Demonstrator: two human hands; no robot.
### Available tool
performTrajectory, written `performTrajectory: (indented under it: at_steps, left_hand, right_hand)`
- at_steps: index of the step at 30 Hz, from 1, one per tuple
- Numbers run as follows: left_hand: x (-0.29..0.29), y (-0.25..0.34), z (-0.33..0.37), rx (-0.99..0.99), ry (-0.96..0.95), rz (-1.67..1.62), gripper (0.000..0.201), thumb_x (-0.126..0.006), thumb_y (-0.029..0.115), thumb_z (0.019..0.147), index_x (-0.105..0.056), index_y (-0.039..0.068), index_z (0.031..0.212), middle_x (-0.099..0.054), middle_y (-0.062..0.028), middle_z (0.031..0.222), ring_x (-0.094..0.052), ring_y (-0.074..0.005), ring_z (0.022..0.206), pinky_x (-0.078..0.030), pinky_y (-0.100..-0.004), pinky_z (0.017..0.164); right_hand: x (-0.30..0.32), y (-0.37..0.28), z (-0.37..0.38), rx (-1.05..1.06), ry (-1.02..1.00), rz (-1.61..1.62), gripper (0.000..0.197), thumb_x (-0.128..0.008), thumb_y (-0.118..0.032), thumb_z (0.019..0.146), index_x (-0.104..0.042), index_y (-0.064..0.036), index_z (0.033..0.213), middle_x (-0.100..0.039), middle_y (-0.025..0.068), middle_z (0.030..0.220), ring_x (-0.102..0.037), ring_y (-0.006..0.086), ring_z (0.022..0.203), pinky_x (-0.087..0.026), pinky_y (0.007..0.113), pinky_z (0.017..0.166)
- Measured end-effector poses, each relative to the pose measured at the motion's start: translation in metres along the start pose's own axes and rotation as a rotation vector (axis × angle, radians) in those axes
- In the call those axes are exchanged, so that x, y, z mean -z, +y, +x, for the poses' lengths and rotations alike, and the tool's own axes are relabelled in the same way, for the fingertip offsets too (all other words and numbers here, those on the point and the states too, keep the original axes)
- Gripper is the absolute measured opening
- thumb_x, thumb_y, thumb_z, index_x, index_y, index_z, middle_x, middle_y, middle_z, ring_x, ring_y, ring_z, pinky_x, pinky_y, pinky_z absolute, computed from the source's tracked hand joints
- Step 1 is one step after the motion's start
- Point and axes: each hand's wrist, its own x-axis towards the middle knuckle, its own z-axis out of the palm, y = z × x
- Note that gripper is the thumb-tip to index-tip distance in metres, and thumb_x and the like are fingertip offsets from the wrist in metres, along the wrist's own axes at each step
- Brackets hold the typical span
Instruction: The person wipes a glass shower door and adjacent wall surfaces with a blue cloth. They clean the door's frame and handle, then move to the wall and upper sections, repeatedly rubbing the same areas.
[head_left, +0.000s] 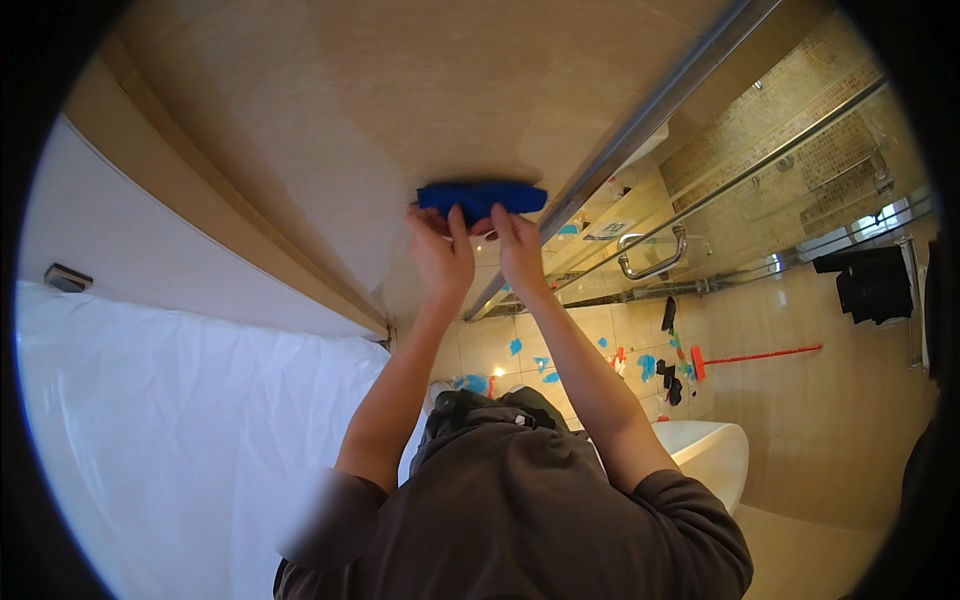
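Observation:
In front of the beige wall (330,110), both of my arms are raised. A folded or bunched dark blue cloth-like piece (480,198) stretches sideways at my fingertips, close to or against the wall; I cannot tell whether it touches. My left hand (443,262) grips its lower left part, thumb toward me and fingers partly hidden behind. On its lower right part, my right hand (521,255) has a similar pinching hold. The two hands are a short distance apart.
To the right, a metal frame (640,130) edges the wall beside glass with a metal handle (650,258). Blue pieces (648,367) and black items litter the tiled floor around a red-handled tool (760,356). White sheeting (190,420) spreads at left; a white basin-like fixture (722,455) is lower right.

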Motion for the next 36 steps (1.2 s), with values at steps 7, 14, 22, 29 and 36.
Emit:
performTrajectory:
  at_steps: [7, 14, 22, 29, 36]
  left_hand:
    - [-0.034, -0.043, -0.033, -0.035, -0.004, 0.055, 0.041, -0.060, 0.014, 0.092, -0.040, -0.009, 0.119, -0.059, -0.0163, 0.074, -0.061, -0.0311, 0.063, -0.043, -0.0408, 0.055]
    - [-0.036, -0.059, -0.052, 0.048, -0.100, 0.096, 0.040, -0.061, 0.019, 0.092, -0.041, -0.006, 0.117, -0.063, -0.0139, 0.074, -0.063, -0.0314, 0.066, -0.047, -0.0410, 0.057]
    - [-0.037, -0.011, -0.036, 0.038, -0.085, 0.223, 0.039, -0.061, 0.021, 0.091, -0.043, -0.005, 0.115, -0.062, -0.0131, 0.071, -0.063, -0.0296, 0.063, -0.045, -0.0415, 0.054]
    - [-0.060, -0.104, -0.093, 0.267, -0.079, 0.135, 0.027, -0.060, 0.021, 0.091, -0.047, -0.002, 0.096, -0.061, -0.0186, 0.071, -0.059, -0.0407, 0.065, -0.044, -0.0495, 0.058]
    - [-0.018, -0.161, -0.134, 0.360, -0.181, 0.187, 0.029, -0.062, 0.024, 0.090, -0.047, -0.001, 0.090, -0.061, -0.0194, 0.075, -0.060, -0.0410, 0.069, -0.044, -0.0475, 0.059]
  right_hand:
    - [0.015, 0.038, -0.011, 0.024, 0.138, -0.143, 0.043, -0.046, -0.027, 0.101, -0.065, 0.0027, 0.076, -0.070, 0.0090, 0.073, -0.063, 0.0165, 0.069, -0.047, 0.029, 0.061]
    - [0.021, 0.068, -0.024, -0.145, 0.169, -0.042, 0.040, -0.044, -0.026, 0.101, -0.064, 0.0033, 0.081, -0.069, 0.0118, 0.077, -0.064, 0.0195, 0.070, -0.048, 0.031, 0.062]
    - [0.025, 0.028, -0.012, -0.049, 0.208, -0.036, 0.044, -0.043, -0.028, 0.102, -0.062, 0.0027, 0.077, -0.067, 0.0115, 0.071, -0.062, 0.0198, 0.065, -0.048, 0.032, 0.062]
    - [0.032, 0.141, -0.039, -0.521, 0.129, 0.084, 0.041, -0.042, -0.035, 0.101, -0.060, -0.0015, 0.085, -0.065, 0.0083, 0.077, -0.063, 0.0187, 0.068, -0.049, 0.032, 0.061]
    - [0.040, 0.163, -0.089, -0.687, -0.214, 0.029, 0.037, -0.044, -0.040, 0.099, -0.056, -0.0055, 0.104, -0.067, 0.0106, 0.100, -0.065, 0.0228, 0.087, -0.050, 0.035, 0.074]
